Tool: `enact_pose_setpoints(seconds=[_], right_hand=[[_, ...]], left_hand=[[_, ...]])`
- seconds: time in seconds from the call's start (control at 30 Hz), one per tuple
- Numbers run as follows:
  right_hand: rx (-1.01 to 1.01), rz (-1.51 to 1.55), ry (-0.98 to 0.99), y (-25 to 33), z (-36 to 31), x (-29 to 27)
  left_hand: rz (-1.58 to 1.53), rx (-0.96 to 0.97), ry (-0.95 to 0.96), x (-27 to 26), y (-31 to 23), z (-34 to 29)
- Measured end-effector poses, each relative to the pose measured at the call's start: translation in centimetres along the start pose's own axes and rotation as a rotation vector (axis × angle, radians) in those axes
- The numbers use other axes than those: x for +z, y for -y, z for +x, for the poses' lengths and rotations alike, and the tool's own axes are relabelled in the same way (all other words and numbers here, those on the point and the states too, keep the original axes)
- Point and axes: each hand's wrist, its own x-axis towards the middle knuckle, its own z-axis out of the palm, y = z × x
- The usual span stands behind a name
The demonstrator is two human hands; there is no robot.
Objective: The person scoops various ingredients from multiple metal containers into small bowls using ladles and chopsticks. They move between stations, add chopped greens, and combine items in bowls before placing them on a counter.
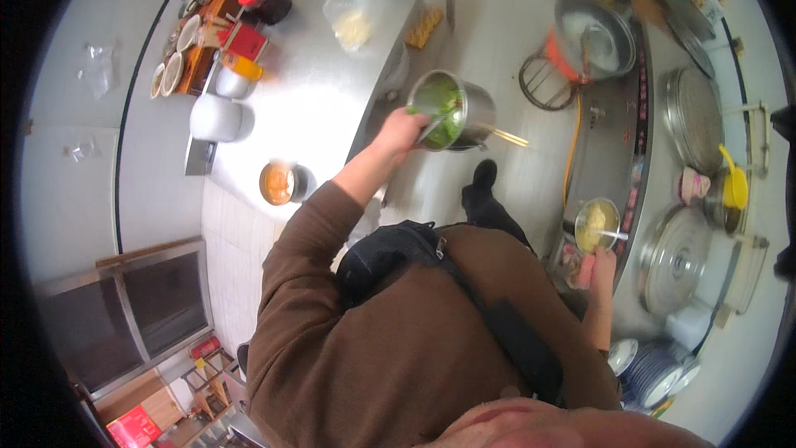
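Note:
My left hand (402, 131) is closed at the rim of a deep metal pot (478, 114), which is tilted to show bright green food (448, 108) inside. A grey utensil handle (430, 128) lies by my fingers. A pair of chopsticks (510, 138) sticks out on the pot's right side. At the right, my right hand (604, 267) closes on the near edge of a small metal pot (570, 221). Pale yellow food (594, 222) and a white-handled spoon (612, 235) are in it. A pink thing (585, 272) shows beside that hand; its kind is unclear.
A steel table (323, 91) on the left bears a bowl of orange food (278, 183), a red-lidded jar (264, 0) and a plastic bag (354, 12). On the right are a large wok (609, 50), a round ring stand (547, 83), lids (676, 261) and stacked plates (655, 377).

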Motion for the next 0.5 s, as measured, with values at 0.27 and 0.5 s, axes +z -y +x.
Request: enact_pose_setpoints(seconds=[0.27,0.5], right_hand=[[-0.260,-0.009,0.195,31.1,22.6,13.3],[-0.509,-0.190,0.067,51.9,41.0,27.8]], left_hand=[[-0.145,0.013,-0.179,-1.7,-12.9,8.8],[-0.258,0.040,-0.212,-0.7,-21.9,21.5]])
